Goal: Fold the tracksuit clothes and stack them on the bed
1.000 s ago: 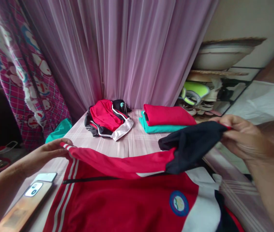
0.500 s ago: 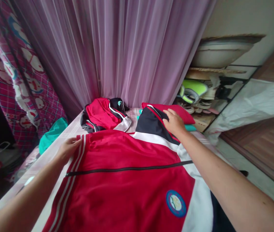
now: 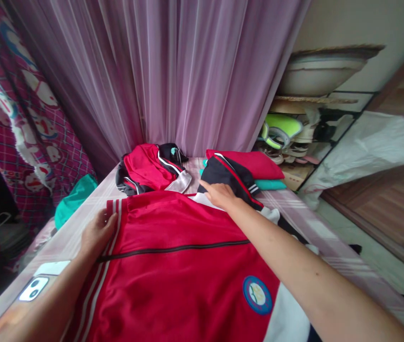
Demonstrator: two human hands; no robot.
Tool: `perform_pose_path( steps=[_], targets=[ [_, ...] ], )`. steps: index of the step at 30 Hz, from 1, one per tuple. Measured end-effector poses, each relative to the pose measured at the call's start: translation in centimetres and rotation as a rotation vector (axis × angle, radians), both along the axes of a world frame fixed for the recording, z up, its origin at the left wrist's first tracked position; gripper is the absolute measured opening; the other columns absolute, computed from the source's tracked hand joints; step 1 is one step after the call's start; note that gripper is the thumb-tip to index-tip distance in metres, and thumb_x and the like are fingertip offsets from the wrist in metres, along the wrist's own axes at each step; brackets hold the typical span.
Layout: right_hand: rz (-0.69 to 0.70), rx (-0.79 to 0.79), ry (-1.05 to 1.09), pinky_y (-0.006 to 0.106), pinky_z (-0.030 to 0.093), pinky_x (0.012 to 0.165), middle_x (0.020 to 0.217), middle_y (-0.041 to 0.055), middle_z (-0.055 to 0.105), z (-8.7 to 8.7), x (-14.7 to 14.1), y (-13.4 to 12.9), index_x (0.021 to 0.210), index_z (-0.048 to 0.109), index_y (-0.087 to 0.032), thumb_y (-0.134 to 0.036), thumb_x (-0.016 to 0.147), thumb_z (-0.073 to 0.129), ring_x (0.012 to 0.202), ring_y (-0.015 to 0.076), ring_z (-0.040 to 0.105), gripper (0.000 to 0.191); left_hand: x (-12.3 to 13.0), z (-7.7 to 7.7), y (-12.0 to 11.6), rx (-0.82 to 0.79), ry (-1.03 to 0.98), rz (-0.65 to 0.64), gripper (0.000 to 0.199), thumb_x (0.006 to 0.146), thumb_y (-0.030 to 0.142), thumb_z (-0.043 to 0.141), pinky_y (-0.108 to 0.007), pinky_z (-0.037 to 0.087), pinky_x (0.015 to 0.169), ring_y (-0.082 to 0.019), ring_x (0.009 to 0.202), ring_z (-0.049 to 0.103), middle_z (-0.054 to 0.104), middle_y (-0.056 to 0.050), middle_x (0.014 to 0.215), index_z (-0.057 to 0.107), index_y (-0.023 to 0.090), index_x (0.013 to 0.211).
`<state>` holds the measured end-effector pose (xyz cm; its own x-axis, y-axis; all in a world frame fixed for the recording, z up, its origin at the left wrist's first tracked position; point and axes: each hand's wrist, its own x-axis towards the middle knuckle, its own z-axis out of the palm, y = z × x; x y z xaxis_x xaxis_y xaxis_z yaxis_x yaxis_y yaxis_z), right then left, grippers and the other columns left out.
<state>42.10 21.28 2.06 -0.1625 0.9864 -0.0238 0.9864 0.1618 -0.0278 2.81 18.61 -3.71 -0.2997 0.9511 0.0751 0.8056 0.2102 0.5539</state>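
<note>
A red zip jacket (image 3: 173, 285) with a dark zip, a round blue badge and white-and-navy parts lies spread out before me. At its left edge, where white stripes run, my left hand (image 3: 98, 230) pinches the cloth, its fingertips partly hidden. My right hand (image 3: 219, 194) hovers over or touches the jacket's white and navy part near the top, its index finger stretched to the left; nothing shows in its grip. The navy sleeve (image 3: 223, 173) with red and white piping lies folded just beyond the right hand. My right forearm covers part of the jacket's right side.
A crumpled red-and-black garment (image 3: 148, 168) lies at the back left. Folded red cloth (image 3: 259, 164) rests on teal cloth (image 3: 271, 184) at the back right. A phone (image 3: 34, 288) lies by my left forearm. Shelves with shoes (image 3: 300, 149) and a white bag (image 3: 373, 147) stand right.
My right hand has moved left and nearer, from the sleeve's far part toward the jacket's top edge. The left hand stays at the striped edge. The phone has come into view.
</note>
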Motion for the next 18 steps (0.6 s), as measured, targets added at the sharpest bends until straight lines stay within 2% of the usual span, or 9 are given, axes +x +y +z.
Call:
perform_pose_path(
  steps=[2, 4, 8, 11, 15, 18],
  targets=[
    [0.03, -0.079, -0.011, 0.035, 0.048, 0.09, 0.123, 0.0072, 0.07, -0.2, -1.2, 1.2, 0.14, 0.052, -0.034, -0.033, 0.092, 0.056, 0.114, 0.0267, 0.065, 0.049, 0.1, -0.3, -0.2, 0.01, 0.068, 0.03, 0.049, 0.09, 0.05, 0.044, -0.038, 0.052, 0.088, -0.031, 0.112, 0.066, 0.071, -0.015, 0.12, 0.057, 0.019, 0.125],
    [-0.009, -0.096, -0.01, 0.034, 0.048, 0.089, 0.123, 0.0088, 0.07, -0.5, -2.0, 2.0, 0.127, 0.063, -0.029, -0.032, 0.092, 0.055, 0.114, 0.0269, 0.065, 0.036, 0.3, -0.4, -0.2, 0.002, 0.084, 0.035, 0.047, 0.09, 0.05, 0.044, -0.036, 0.052, 0.087, -0.03, 0.111, 0.067, 0.071, -0.013, 0.119, 0.056, 0.02, 0.124],
    [-0.224, 0.035, 0.004, 0.038, 0.049, 0.086, 0.12, 0.0195, 0.068, -1.5, -1.7, 2.7, 0.133, 0.053, -0.016, -0.024, 0.099, 0.032, 0.109, 0.0292, 0.066, 0.04, 0.7, -0.1, -0.3, 0.011, 0.08, 0.038, 0.048, 0.089, 0.053, 0.047, -0.033, 0.052, 0.079, -0.027, 0.103, 0.07, 0.073, -0.01, 0.115, 0.056, 0.023, 0.125],
    [-0.364, 0.107, 0.062, 0.034, 0.048, 0.086, 0.116, 0.0156, 0.07, -2.7, -1.1, 3.0, 0.133, 0.05, -0.018, -0.021, 0.099, 0.031, 0.104, 0.0253, 0.067, 0.039, 1.2, 0.2, -0.4, 0.005, 0.085, 0.044, 0.051, 0.089, 0.055, 0.048, -0.033, 0.05, 0.075, -0.028, 0.097, 0.071, 0.074, -0.01, 0.113, 0.055, 0.023, 0.127],
    [-0.317, 0.173, 0.108, 0.034, 0.046, 0.092, 0.124, 0.0171, 0.066, -3.8, -2.1, 2.0, 0.14, 0.046, -0.016, -0.021, 0.097, 0.038, 0.112, 0.0268, 0.063, 0.044, 1.6, 0.5, -0.6, -0.002, 0.082, 0.046, 0.05, 0.088, 0.056, 0.05, -0.032, 0.049, 0.072, -0.027, 0.094, 0.071, 0.075, -0.008, 0.106, 0.058, 0.023, 0.124],
    [-0.136, 0.261, 0.166, 0.037, 0.044, 0.1, 0.136, 0.0183, 0.059, -4.3, -3.7, -1.1, 0.149, 0.039, -0.015, -0.029, 0.098, 0.039, 0.123, 0.028, 0.056, 0.053, 1.5, 0.6, -0.7, 0.016, 0.09, 0.068, 0.05, 0.087, 0.058, 0.05, -0.032, 0.049, 0.072, -0.027, 0.093, 0.07, 0.075, -0.008, 0.103, 0.059, 0.023, 0.121]
  ],
)
